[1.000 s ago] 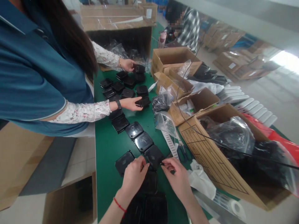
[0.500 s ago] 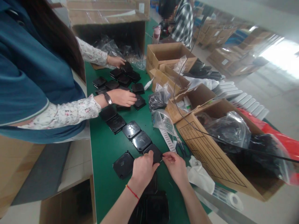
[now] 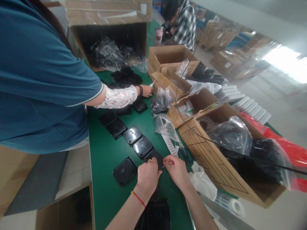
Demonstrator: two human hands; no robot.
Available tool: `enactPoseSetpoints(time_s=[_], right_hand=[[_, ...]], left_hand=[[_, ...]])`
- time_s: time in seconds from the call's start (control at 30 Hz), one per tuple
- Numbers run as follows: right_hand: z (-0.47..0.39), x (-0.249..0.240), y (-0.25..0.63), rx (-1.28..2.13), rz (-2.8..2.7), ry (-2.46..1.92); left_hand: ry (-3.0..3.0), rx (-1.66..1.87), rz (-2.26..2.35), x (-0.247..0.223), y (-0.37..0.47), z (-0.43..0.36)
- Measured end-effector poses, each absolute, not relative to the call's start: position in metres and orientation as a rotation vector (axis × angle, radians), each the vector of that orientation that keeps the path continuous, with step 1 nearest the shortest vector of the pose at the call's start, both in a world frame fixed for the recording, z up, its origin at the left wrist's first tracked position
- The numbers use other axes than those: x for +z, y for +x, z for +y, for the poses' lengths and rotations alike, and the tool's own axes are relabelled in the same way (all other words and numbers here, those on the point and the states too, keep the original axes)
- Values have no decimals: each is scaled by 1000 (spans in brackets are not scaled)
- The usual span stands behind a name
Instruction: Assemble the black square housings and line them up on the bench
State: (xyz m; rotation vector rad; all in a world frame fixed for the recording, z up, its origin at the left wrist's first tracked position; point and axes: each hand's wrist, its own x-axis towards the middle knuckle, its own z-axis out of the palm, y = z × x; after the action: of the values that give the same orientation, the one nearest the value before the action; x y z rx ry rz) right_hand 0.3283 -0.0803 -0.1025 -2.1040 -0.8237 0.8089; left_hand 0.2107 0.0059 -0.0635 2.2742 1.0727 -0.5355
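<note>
My left hand [image 3: 149, 174], with a ring and a red string at the wrist, is closed at the near edge of a black square case [image 3: 153, 158] on the green table [image 3: 105, 153]. At that case's right corner my right hand [image 3: 175, 169] pinches something too small to make out. Two glossy black cases, one of them here [image 3: 142, 146], continue the row up to the left. Another black case [image 3: 124, 171] lies apart, left of my left hand. More black cases [image 3: 158, 214] lie below my hands, partly hidden by my left forearm.
Scissors [image 3: 185, 154], a white cloth [image 3: 202, 182] and a long cardboard box [image 3: 216, 159] are on the right. Across the table a co-worker's hand [image 3: 146, 90] touches a small white tube. Stacked black cases [image 3: 126, 76] and a large open box [image 3: 107, 19] stand farther back.
The co-worker has leaned forward, and one hand has moved right to the white tube; the other hand is out of sight. My hands stay at the same case, almost unmoved.
</note>
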Motion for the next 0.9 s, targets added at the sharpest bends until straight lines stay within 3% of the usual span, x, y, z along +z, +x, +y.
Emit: enactPoseSetpoints(time_s=[0.27,0.53,0.9], right_hand=[[-77,-103,336,939,-805,-2144],[-70,-94,339,868,-1212,-2226],[-60,-93,333,786,-1200,-2343]], left_hand=[[2264,-533,1086,-66,211,4],[2254,-518,1094,-67,213,3],[2223,-536,1107,-62,213,4]])
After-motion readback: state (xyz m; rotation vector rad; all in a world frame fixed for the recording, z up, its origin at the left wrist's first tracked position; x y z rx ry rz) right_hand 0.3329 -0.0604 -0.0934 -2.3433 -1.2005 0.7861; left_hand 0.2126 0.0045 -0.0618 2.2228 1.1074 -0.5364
